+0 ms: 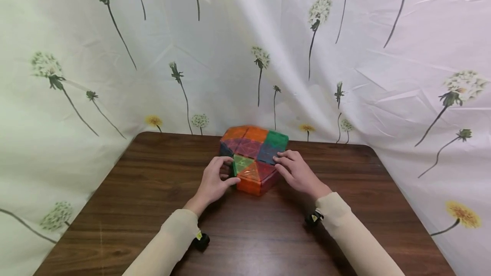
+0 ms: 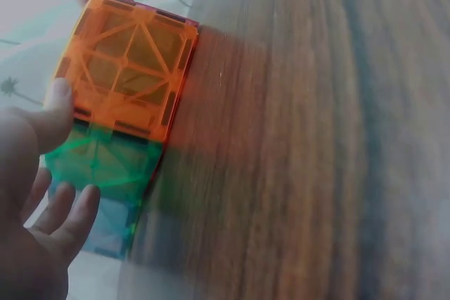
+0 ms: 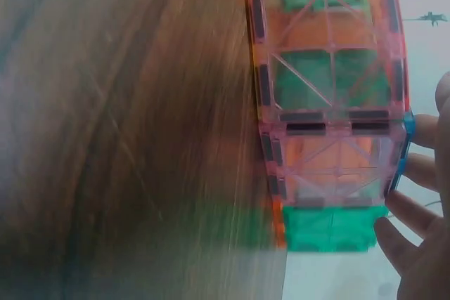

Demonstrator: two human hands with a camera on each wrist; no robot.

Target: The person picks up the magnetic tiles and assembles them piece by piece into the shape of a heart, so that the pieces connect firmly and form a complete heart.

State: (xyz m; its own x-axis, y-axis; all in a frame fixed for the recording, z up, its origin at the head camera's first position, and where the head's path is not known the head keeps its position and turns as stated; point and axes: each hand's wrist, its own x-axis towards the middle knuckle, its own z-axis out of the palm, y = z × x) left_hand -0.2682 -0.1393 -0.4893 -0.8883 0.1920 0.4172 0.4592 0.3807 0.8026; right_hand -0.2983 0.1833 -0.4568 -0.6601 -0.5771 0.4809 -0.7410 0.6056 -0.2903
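Note:
A box-like structure of translucent magnetic tiles (image 1: 251, 156) in orange, green, pink and blue stands on the brown wooden table (image 1: 153, 191), toward its far middle. My left hand (image 1: 226, 171) grips its left front corner, fingers curled over the top and thumb on the side. In the left wrist view the left hand (image 2: 67, 145) has its thumb on an orange square tile (image 2: 126, 68), above a green tile (image 2: 98, 163). My right hand (image 1: 281, 163) holds the structure's right side, fingers laid over the top. The right wrist view shows the right hand's fingertips (image 3: 394, 205) on the edge of the pink tiles (image 3: 327, 82).
A white curtain printed with dandelions (image 1: 345, 54) hangs close behind and around the table. Bare wood spreads left, right and in front of the structure. Small black wrist cameras (image 1: 201, 240) sit under both cream sleeves.

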